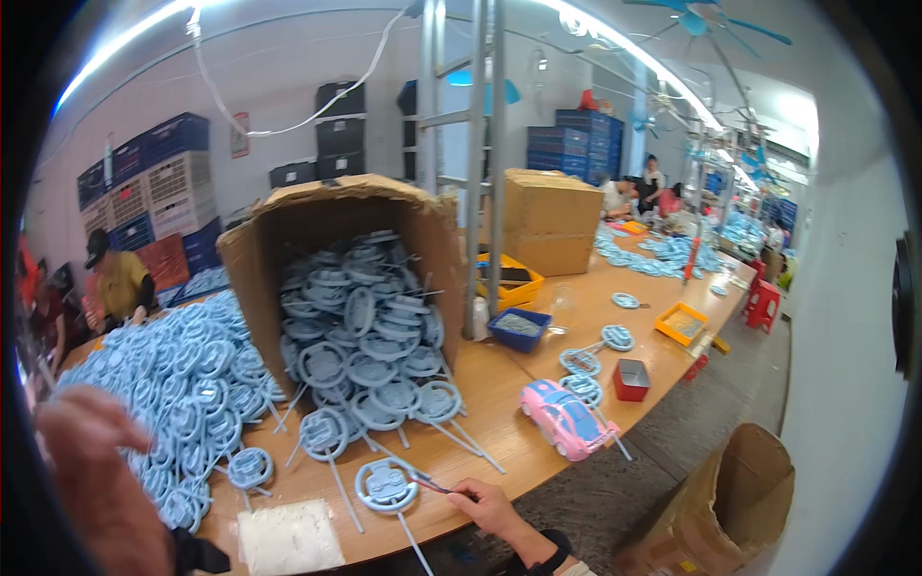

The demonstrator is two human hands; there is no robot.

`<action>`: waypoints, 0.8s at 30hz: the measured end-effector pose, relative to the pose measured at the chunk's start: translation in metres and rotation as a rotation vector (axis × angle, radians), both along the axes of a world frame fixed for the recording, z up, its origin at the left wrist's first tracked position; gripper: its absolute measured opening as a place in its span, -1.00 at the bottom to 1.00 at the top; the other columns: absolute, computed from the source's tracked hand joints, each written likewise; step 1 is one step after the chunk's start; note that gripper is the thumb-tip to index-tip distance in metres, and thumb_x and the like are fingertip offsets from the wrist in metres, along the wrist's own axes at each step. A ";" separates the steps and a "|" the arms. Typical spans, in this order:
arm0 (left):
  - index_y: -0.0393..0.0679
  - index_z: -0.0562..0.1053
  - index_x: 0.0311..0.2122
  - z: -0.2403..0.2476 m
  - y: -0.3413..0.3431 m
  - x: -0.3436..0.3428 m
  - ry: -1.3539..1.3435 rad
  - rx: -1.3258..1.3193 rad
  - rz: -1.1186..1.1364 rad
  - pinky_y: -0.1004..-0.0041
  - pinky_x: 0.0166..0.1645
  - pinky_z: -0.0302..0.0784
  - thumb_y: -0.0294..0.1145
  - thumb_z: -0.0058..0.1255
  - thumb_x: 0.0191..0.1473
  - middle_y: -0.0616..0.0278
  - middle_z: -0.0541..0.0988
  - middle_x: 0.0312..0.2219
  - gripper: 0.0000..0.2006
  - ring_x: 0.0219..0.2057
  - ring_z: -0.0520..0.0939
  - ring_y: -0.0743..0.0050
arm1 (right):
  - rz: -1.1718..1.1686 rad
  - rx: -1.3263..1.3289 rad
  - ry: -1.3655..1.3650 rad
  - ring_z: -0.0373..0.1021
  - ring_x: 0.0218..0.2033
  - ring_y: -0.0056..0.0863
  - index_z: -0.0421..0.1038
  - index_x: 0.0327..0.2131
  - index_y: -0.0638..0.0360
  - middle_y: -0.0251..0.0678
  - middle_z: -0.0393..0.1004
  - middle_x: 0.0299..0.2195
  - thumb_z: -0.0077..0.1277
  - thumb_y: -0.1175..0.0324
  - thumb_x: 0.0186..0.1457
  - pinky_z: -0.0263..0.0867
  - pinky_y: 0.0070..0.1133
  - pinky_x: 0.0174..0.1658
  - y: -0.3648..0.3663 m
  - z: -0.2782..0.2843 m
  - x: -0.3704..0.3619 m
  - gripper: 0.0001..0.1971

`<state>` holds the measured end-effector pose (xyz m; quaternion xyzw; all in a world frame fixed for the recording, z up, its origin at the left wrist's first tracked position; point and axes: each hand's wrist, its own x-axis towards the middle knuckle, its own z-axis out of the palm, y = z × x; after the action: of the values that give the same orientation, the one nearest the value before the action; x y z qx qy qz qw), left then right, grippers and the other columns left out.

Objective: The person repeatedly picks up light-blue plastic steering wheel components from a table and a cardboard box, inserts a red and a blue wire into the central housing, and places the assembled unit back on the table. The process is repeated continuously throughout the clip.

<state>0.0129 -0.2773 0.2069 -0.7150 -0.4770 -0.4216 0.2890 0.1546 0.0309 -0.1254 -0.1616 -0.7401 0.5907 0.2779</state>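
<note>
My right hand (488, 507) is closed on a slim dark tool (437, 487) at the table's near edge. The tool's tip reaches the rim of a light blue plastic toy steering wheel (386, 485), which lies on the table with its long stem pointing toward me. Close to the camera at the left edge, my left hand (101, 470) is raised and blurred. Its fingers are partly bent, and whether they hold anything cannot be made out. A white sheet (290, 538) lies between the two hands. More steering wheels (370, 326) spill from a cardboard box (252, 278) lying on its side.
A big heap of steering wheels (182, 384) covers the left. On the right stand a pink toy car (565, 420), a red box (631, 381), a blue tray (520, 329) and a yellow tray (681, 324). An open carton (715, 514) stands on the floor. Several people work farther away.
</note>
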 end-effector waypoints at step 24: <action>-0.22 0.29 0.02 -0.265 0.165 -0.061 0.187 -0.827 0.244 0.17 0.05 0.31 0.02 0.13 -0.17 -0.15 0.32 -0.06 -0.32 -0.01 0.35 -0.15 | -0.001 -0.022 0.050 0.25 -0.55 -0.74 0.42 -0.37 0.26 -0.44 0.38 -0.59 0.05 0.31 0.05 0.19 -0.71 -0.46 0.011 -0.002 0.010 -0.81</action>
<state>-0.0484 -0.1125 -0.0579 -0.7440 -0.6584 -0.0914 0.0681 0.1646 0.0417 -0.1276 -0.1502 -0.7262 0.6026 0.2948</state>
